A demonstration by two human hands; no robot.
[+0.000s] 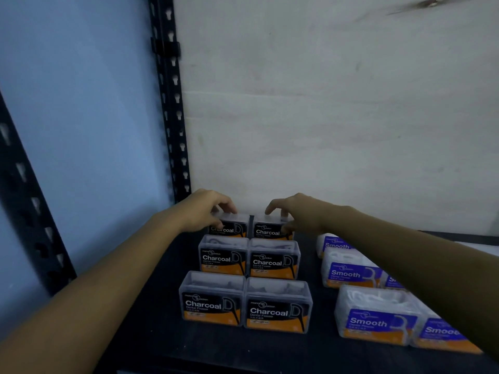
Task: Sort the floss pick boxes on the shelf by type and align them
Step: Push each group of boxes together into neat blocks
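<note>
Several clear Charcoal floss boxes with black-and-orange labels stand in two columns on the dark shelf [167,344]. My left hand [205,211] grips the back left Charcoal box [232,228], fingers curled over its top. My right hand [294,211] grips the back right Charcoal box [267,230] the same way. The middle pair [248,259] and the front pair [245,303] stand in front of them, close together. To the right, several Smooth boxes [375,317] with blue-and-orange labels stand in rows, partly hidden by my right forearm.
A white back wall [337,117] stands just behind the back boxes. A black perforated shelf post [172,117] rises at the back left, another [24,195] at the front left. A blue wall is on the left.
</note>
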